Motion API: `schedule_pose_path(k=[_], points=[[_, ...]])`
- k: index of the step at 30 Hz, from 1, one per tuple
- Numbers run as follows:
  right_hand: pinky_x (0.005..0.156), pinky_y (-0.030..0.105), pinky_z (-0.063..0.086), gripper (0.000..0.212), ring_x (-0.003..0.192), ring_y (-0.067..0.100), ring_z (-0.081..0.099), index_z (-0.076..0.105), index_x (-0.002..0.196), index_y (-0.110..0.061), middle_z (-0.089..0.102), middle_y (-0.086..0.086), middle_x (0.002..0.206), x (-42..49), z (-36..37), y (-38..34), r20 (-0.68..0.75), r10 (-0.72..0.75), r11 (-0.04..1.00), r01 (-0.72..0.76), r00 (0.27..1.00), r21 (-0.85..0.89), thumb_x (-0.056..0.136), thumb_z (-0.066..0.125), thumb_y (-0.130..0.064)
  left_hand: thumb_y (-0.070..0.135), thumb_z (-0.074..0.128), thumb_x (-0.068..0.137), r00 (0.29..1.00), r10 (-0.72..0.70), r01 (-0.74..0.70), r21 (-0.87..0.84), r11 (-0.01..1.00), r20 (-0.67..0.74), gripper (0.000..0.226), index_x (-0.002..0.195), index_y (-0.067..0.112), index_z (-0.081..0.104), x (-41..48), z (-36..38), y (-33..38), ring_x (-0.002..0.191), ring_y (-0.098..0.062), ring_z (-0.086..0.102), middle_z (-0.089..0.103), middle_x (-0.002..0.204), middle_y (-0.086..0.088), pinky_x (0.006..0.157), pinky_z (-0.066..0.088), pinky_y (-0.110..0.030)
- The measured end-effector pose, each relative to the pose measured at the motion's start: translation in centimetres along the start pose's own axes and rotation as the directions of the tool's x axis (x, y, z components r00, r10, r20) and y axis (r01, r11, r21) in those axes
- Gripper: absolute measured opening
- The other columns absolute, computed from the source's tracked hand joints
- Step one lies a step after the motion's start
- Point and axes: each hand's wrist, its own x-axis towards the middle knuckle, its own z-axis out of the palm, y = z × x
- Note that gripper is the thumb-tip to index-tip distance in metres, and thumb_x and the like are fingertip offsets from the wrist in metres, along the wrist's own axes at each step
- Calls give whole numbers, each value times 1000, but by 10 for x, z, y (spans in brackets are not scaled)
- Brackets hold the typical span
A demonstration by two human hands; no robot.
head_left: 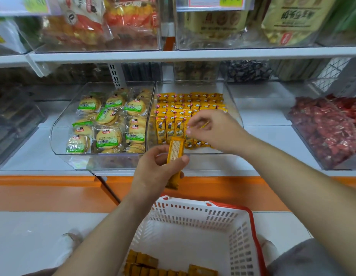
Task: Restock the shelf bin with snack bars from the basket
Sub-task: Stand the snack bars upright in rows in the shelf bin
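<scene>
My left hand (155, 168) grips one or more yellow snack bars (175, 150) upright, just in front of the clear shelf bin (232, 108). The bin holds rows of the same yellow bars (173, 124). My right hand (215, 130) hovers over the bin's front rows with its fingers curled, and a thin yellow edge shows between the fingertips. Below, the white basket with a red rim (250, 222) holds several more yellow bars (145, 263) on its bottom.
A clear bin of green-labelled round biscuits (107, 120) stands left of the snack bar bin. A bin of red-wrapped sweets (328, 128) is at the right. Upper shelves carry bagged snacks. An orange shelf front (53, 192) runs below.
</scene>
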Motion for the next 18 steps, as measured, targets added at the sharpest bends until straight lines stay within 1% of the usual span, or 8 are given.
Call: schedule_pose_path(k=[2,4,7,10,12,15,16,18], points=[[60,31,56,27,69,5,69,68,98,-21,70,-6,81,-13,15,-16,224,26,992,-52,974,114,91,66,-47,53,79,64,998,57,-56,54,997,-12,58,114,31,61,-2,0,2,70,-13,75,78,87,5,57,54,-17],[56,28,58,36,67,12,71,64,100,-12,70,-5,69,-19,23,-22,325,19,988,-68,945,139,95,59,-48,57,77,64,993,121,-120,109,987,-6,54,111,36,60,-4,0,2,68,-10,72,77,84,4,56,53,-18],[57,26,56,28,68,16,73,66,100,-12,70,-3,68,-19,19,-24,323,47,961,-131,945,244,95,63,-39,58,76,68,988,153,-150,150,977,-5,51,112,38,60,-6,0,0,70,-12,71,77,85,3,57,55,-24],[67,30,59,11,79,18,73,72,101,-17,73,5,90,-15,11,-20,292,78,889,-199,953,412,90,71,-19,61,73,69,997,73,-70,88,994,-35,57,116,32,61,-6,0,1,69,-8,70,76,87,1,55,52,-18],[79,38,61,19,93,23,73,74,99,-18,71,7,104,-13,6,-16,260,80,847,-203,962,492,85,73,-6,58,67,80,1000,-7,7,30,1000,-26,47,116,28,61,-4,-2,2,68,-10,71,78,90,3,56,52,-19],[91,56,56,31,111,26,66,73,98,-13,68,12,117,-15,0,-12,226,21,820,-146,974,553,82,67,13,44,64,93,999,-50,51,-67,996,13,28,111,23,68,0,-7,3,65,-15,69,75,98,-6,55,53,-23],[92,58,55,35,110,21,66,72,101,-11,69,11,118,-16,-2,-11,223,8,806,-138,975,575,82,65,17,45,66,89,999,-46,47,-82,995,20,32,111,22,70,1,-8,4,64,-15,69,73,98,-7,54,53,-23],[91,52,56,42,97,15,68,67,108,-10,70,11,119,-16,-4,-10,224,-4,779,-138,975,612,81,64,22,48,70,78,999,-45,48,-116,992,23,44,113,21,70,3,-8,5,65,-14,70,74,90,-1,53,52,-23]])
